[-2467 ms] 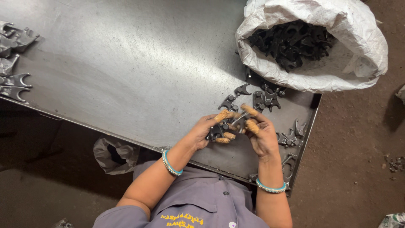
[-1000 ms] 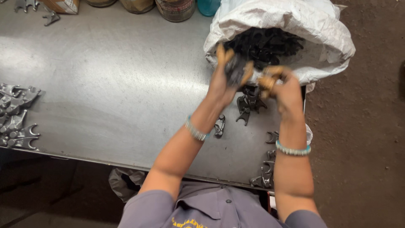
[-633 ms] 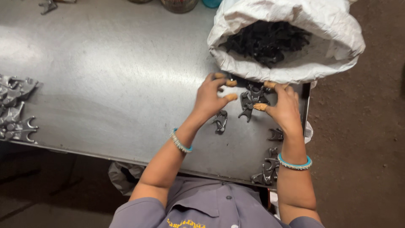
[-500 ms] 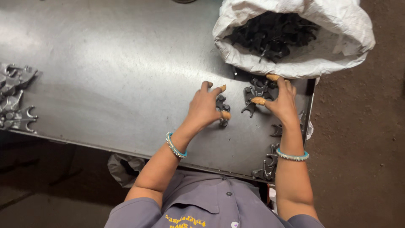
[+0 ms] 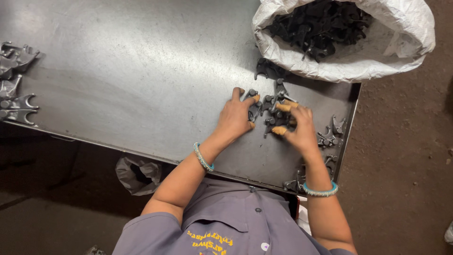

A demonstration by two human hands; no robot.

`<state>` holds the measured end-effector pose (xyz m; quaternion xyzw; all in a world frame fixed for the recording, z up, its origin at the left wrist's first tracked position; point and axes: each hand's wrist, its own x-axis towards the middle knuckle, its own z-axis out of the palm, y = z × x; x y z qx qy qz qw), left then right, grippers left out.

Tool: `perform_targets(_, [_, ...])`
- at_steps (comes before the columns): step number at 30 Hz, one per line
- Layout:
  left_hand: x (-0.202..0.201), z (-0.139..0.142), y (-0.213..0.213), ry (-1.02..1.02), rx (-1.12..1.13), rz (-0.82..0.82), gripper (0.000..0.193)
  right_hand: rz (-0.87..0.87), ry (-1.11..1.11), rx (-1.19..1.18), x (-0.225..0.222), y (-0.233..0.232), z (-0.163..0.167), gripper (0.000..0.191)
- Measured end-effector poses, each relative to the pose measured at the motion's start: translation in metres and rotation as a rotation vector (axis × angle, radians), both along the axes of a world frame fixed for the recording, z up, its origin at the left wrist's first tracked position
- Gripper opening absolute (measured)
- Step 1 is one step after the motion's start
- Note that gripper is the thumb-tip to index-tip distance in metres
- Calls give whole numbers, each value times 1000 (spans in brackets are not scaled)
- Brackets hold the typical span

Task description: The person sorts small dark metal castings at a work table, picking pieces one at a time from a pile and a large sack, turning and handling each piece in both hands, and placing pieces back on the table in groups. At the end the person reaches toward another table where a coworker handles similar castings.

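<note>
I am pressing my left hand [image 5: 234,115] and right hand [image 5: 298,126], fingers loosely curled, onto the small cluster of dark metal forgings [image 5: 267,105] on the tabletop [image 5: 132,75], while the white sack [image 5: 358,66] is remaining mostly full and the sorted pieces [image 5: 14,85] at the far left edge are few.

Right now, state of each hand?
Left hand: fingers spread, pressing on dark metal parts on the table; no clear grip.
Right hand: fingers curled over the same parts; grip cannot be told.
</note>
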<state>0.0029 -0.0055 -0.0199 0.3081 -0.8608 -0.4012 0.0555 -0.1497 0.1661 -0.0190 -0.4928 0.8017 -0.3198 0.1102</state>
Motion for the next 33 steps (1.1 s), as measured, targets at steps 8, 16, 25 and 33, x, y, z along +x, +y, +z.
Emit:
perform_targets(8, [35, -6, -6, 259, -75, 144, 70, -174, 208, -12, 81, 0, -2, 45])
perform_targets(16, [59, 1, -2, 295, 49, 186, 53, -100, -79, -49, 90, 19, -5, 35])
perform_targets(25, [57, -10, 11, 411, 27, 178, 36, -43, 79, 124, 106, -3, -21, 42])
perform_targets(33, [63, -33, 31, 430, 677, 146, 35, -63, -1344, -485, 61, 29, -38, 47])
